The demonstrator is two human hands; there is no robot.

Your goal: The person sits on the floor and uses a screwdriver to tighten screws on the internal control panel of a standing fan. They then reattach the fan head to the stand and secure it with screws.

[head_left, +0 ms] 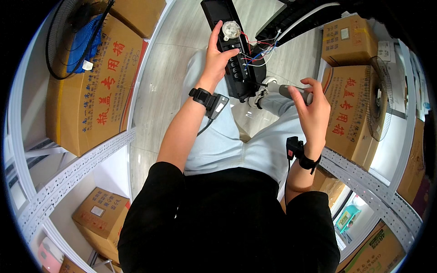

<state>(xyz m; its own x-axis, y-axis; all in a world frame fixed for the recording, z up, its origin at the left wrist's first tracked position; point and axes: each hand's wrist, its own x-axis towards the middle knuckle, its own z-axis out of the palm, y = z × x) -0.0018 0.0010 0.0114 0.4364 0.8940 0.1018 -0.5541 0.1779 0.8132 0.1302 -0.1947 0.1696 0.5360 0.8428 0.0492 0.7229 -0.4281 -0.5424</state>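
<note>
Housing of black plastic [234,84], long and narrow, sits above the floor [157,75] near the knees in the head view, perhaps kept there so both hands can reach it. The left hand [213,66] grips its left side, fingers stretched toward a clear round part [231,30] and thumb across the row of buttons, probably to stop it from tipping. The right hand [315,109] is curled around a grey tool handle [287,91], its thin shaft aimed leftward at the housing's lower end, seemingly for a straight approach; whether the tip touches cannot be told. Red, blue and white wires [268,51] hang loose along the right edge, linking toward a larger black piece [280,28]; that slack likely explains why the two parts lie close. Shelves [86,164] flank the person, bearing cartons [350,91].
</note>
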